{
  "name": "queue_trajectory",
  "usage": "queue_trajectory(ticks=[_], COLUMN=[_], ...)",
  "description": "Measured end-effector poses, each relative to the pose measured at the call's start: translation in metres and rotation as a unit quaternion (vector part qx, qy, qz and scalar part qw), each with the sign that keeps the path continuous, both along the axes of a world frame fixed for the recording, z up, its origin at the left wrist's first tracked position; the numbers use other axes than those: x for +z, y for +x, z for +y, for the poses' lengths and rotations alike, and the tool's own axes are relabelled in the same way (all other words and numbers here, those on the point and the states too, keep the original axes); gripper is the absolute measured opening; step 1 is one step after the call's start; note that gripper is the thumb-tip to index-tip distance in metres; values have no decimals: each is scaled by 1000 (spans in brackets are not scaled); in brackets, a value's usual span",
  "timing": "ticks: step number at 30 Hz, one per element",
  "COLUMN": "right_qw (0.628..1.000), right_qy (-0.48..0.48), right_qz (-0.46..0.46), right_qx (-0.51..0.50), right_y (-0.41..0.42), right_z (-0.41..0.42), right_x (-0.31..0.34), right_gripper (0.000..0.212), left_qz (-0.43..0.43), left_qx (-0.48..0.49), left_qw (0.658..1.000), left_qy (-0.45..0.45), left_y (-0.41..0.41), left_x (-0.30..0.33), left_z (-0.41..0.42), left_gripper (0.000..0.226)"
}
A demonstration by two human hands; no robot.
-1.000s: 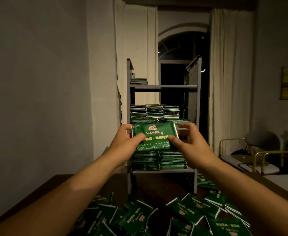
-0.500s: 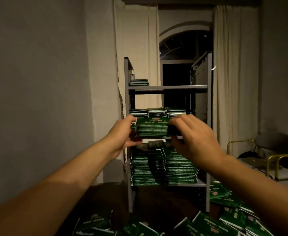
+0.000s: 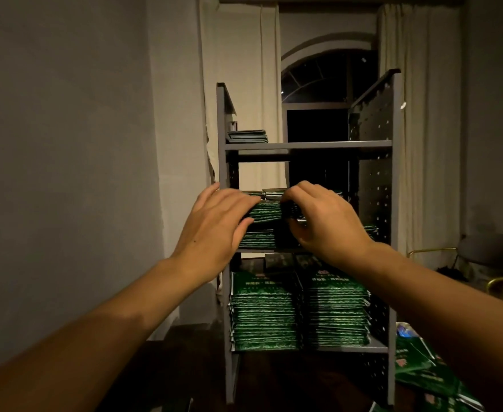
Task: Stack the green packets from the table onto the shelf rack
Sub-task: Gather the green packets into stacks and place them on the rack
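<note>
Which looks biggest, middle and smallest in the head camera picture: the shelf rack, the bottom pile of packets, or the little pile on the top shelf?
1. Shelf rack
2. Bottom pile of packets
3. Little pile on the top shelf, though it sits farther back.

one shelf rack (image 3: 306, 145) with three shelves is seen. two hands are counted at its middle shelf: a left hand (image 3: 214, 230) and a right hand (image 3: 324, 224). two tall stacks of green packets (image 3: 298, 310) are counted on its bottom shelf, one short stack (image 3: 246, 136) on its top shelf. two curtains (image 3: 416, 93) are seen behind it. packets within stacks cannot be counted.
</note>
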State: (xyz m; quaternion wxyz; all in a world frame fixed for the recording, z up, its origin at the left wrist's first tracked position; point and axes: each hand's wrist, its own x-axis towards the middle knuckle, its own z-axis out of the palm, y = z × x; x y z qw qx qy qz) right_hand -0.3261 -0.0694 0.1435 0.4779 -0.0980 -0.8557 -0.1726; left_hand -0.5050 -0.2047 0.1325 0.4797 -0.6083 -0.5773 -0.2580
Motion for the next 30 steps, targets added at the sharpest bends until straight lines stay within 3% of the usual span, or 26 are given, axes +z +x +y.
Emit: queue_trajectory(ticks=[7,12,18,23,30], right_qw=[1000,1000,999,999,994], right_qy=[-1,28,30,-38,-106], right_qz=[-14,-14,-7,5,-29], right_qx=[5,1,-9,0,24], right_y=[-8,-13,-16,-10,22], right_z=[14,15,15,6,-27], right_x=[-11,-16,-16,-12,-7], right_gripper=[49,30,27,33,14], left_qz=[-6,13,84,90,41], left_qx=[11,21,42,65,43], left_qw=[1000,999,995,993,998], left_qy=[11,27,19,30,17], left_y=[-13,-11,-18,-10,17], left_x=[-14,-14,-15,-13,-5], left_z=[15,17,15,15,-18], left_gripper=[30,35,25,30,27])
